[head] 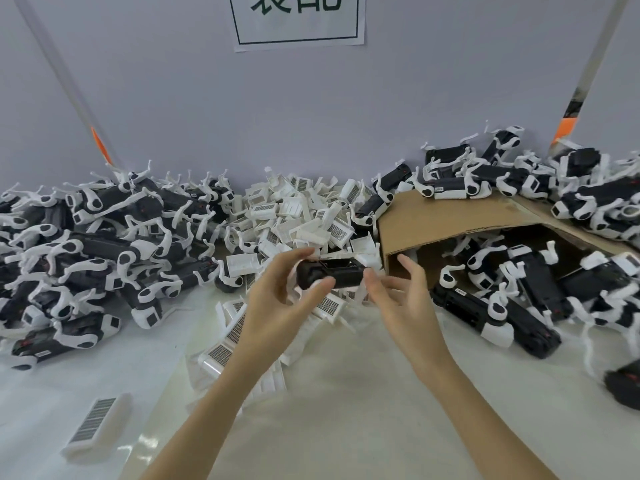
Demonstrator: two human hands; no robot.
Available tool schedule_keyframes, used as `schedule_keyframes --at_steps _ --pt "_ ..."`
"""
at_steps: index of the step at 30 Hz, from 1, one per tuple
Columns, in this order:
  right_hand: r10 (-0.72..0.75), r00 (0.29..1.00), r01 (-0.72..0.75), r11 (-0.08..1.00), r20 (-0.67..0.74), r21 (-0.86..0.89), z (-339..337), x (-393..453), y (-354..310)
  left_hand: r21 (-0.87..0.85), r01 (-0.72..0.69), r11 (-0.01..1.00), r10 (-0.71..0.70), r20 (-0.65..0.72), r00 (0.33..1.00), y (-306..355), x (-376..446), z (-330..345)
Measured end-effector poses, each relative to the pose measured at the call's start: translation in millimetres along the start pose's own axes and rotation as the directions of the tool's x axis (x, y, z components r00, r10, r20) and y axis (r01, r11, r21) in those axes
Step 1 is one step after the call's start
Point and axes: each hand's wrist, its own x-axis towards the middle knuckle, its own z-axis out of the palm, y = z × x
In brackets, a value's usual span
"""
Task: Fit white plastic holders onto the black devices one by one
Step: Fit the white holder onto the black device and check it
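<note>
My left hand (280,292) pinches a black device (330,273) between thumb and fingers, holding it level above the table at mid-frame. My right hand (401,289) is just right of the device with fingers spread and relaxed; its thumb tip is at the device's right end. A heap of loose white plastic holders (298,209) with barcode labels lies behind and below the hands. A single holder (98,424) lies alone at the front left.
A pile of black devices with white parts (97,237) fills the left. A tipped cardboard box (450,216) on the right spills more of them (519,292). A grey wall with a paper sign (298,19) stands behind.
</note>
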Motion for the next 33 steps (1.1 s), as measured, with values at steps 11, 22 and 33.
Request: schedule_keyframes --at_steps 11,22,33 --pt "0.217 0.884 -0.372 0.863 0.413 0.341 -4.7 -5.0 -10.5 0.425 -0.655 0.625 0.548 0.359 0.756 -8.6 -21.1 24.2" --pt "-0.193 0.839 0.243 0.969 0.509 -0.034 -9.5 -2.4 -4.2 0.504 -0.541 0.673 0.460 0.287 0.840 0.2 -9.9 4.9" --pt "-0.108 0.864 0.054 0.991 0.491 0.123 -9.2 -1.1 -3.3 0.371 -0.258 0.892 0.290 -0.031 0.957 16.9 -18.7 23.1"
